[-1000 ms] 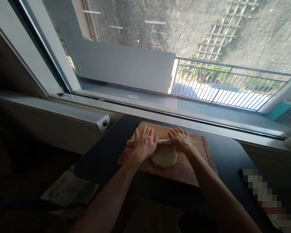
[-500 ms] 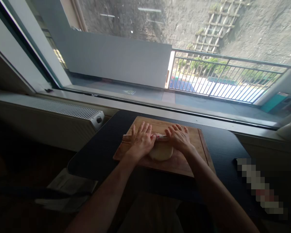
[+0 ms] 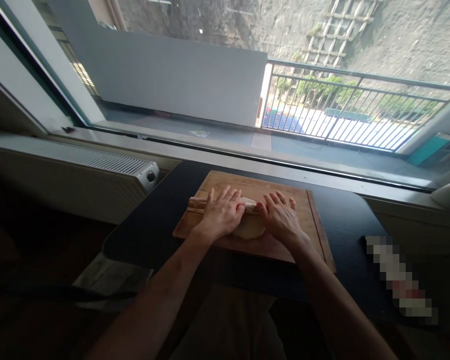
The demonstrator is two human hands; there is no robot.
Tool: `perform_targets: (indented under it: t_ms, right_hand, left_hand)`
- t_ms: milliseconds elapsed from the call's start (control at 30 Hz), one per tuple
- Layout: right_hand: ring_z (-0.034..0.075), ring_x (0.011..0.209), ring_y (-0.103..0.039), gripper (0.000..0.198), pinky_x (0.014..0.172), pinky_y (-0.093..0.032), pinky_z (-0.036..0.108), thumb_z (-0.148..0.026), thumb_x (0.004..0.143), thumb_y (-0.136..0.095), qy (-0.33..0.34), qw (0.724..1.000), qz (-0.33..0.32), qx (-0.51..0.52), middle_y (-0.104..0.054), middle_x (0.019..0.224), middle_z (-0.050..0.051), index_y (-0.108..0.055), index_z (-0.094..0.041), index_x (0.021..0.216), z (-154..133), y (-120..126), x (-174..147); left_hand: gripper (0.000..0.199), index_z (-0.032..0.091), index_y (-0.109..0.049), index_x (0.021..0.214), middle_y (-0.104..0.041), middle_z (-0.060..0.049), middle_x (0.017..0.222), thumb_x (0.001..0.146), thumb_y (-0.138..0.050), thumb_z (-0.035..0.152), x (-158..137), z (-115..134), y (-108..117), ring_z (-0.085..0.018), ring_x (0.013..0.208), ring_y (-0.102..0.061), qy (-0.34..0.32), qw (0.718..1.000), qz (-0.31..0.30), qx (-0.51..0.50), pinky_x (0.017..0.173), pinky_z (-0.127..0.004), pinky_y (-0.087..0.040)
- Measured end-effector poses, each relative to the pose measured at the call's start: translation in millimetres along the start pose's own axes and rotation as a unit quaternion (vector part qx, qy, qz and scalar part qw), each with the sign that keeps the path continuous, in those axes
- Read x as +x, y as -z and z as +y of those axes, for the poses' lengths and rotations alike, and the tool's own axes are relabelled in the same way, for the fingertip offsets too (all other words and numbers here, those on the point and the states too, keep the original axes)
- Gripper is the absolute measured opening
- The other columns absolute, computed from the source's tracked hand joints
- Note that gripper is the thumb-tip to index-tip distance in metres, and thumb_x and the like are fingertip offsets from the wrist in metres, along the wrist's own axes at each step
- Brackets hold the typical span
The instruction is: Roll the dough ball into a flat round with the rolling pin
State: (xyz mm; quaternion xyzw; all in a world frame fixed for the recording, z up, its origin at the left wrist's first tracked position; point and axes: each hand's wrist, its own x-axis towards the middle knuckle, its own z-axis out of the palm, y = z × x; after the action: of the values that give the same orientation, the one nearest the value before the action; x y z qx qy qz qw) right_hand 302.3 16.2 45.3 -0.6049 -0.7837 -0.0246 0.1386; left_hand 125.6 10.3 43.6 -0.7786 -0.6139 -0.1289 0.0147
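A rolling pin [image 3: 197, 203] lies across a flattened round of pale dough [image 3: 249, 230], which shows on both the near and far side of the pin. Both rest on a wooden cutting board [image 3: 232, 178]. My left hand [image 3: 223, 212] presses on the pin left of its middle, palm down with fingers spread forward. On the right part of the pin lies my right hand [image 3: 281, 214], its fingers also stretched out and apart. Both thumbs point inward along the pin. The pin's right end is hidden under my right hand.
The board sits on a black table [image 3: 142, 235] with rounded corners, against a window sill. A white radiator [image 3: 134, 170] stands at the left. A blurred-out long item [image 3: 399, 280] lies at the table's right. Beyond the glass is a railing [image 3: 360, 110].
The pin has rolled slightly toward me with both hands on it. More dough shows beyond it, and its printed marking has turned out of sight. The camera has tilted down a little.
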Motion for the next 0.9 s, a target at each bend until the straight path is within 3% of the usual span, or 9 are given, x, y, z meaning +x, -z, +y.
perform_targets:
  t_ms: [133,300,433,600,733,833,900]
  right_hand:
    - [0.023,0.130,-0.030,0.048,0.107,-0.012,0.046,-0.047,0.094,-0.021,0.052,0.999,0.002,0.007,-0.050,0.131,0.006,-0.047,-0.022,0.126,-7.8,-1.2,-0.4]
    - [0.025,0.130,-0.030,0.049,0.106,-0.012,0.047,-0.046,0.094,-0.020,0.020,1.000,0.007,0.000,-0.050,0.131,0.008,-0.047,-0.020,0.126,-9.5,-3.4,-3.4]
    - [0.024,0.129,-0.031,0.048,0.105,-0.013,0.046,-0.047,0.094,-0.021,0.058,0.998,0.000,0.006,-0.051,0.130,0.007,-0.046,-0.022,0.126,-8.6,-3.5,-3.0]
    - [0.026,0.127,-0.033,0.049,0.104,-0.013,0.047,-0.047,0.094,-0.020,0.036,0.999,0.014,0.002,-0.053,0.127,0.008,-0.048,-0.020,0.123,-8.0,-3.7,-4.2]
    - [0.024,0.124,-0.037,0.046,0.103,-0.016,0.044,-0.047,0.094,-0.021,0.076,0.997,0.001,-0.004,-0.054,0.127,0.007,-0.049,-0.022,0.121,-4.7,-0.9,-6.5]
    - [0.025,0.122,-0.038,0.045,0.102,-0.017,0.045,-0.046,0.095,-0.021,0.061,0.998,-0.003,-0.009,-0.056,0.124,0.007,-0.052,-0.022,0.116,-1.2,0.4,-6.5]
    - [0.026,0.122,-0.039,0.046,0.101,-0.017,0.046,-0.045,0.095,-0.019,0.047,0.999,0.012,-0.010,-0.057,0.121,0.008,-0.054,-0.021,0.113,0.0,-0.2,-4.6]
  left_hand:
    - [0.055,0.019,-0.037,0.137,-0.040,-0.005,0.141,0.092,-0.015,0.042,-2.7,-9.0,0.7,-0.022,0.136,-0.022,0.028,0.999,0.025,0.014,0.110,-0.052,-0.007]
    - [0.055,0.019,-0.037,0.136,-0.041,-0.004,0.140,0.092,-0.015,0.042,-5.3,-7.2,-0.1,-0.022,0.136,-0.023,0.011,1.000,0.010,0.010,0.110,-0.051,-0.009]
    - [0.056,0.018,-0.037,0.137,-0.042,-0.006,0.140,0.092,-0.014,0.042,-5.9,-7.2,2.0,-0.023,0.135,-0.025,0.020,0.999,0.015,0.026,0.110,-0.052,-0.009]
    - [0.058,0.016,-0.038,0.135,-0.041,-0.008,0.141,0.091,-0.012,0.044,-2.5,-10.3,5.3,-0.024,0.134,-0.026,0.026,0.999,-0.020,0.026,0.108,-0.053,-0.012]
    - [0.059,0.016,-0.039,0.134,-0.041,-0.008,0.141,0.091,-0.011,0.044,2.0,-4.4,4.3,-0.025,0.134,-0.024,0.025,0.999,-0.033,0.020,0.108,-0.055,-0.010]
    - [0.057,0.018,-0.040,0.134,-0.041,-0.006,0.141,0.091,-0.011,0.045,1.1,-4.1,4.5,-0.024,0.134,-0.025,0.000,0.999,-0.033,0.013,0.109,-0.052,-0.009]
    - [0.057,0.017,-0.040,0.134,-0.042,-0.006,0.140,0.092,-0.012,0.044,-0.9,-5.9,5.0,-0.024,0.134,-0.025,0.017,0.999,-0.027,0.016,0.109,-0.052,-0.009]
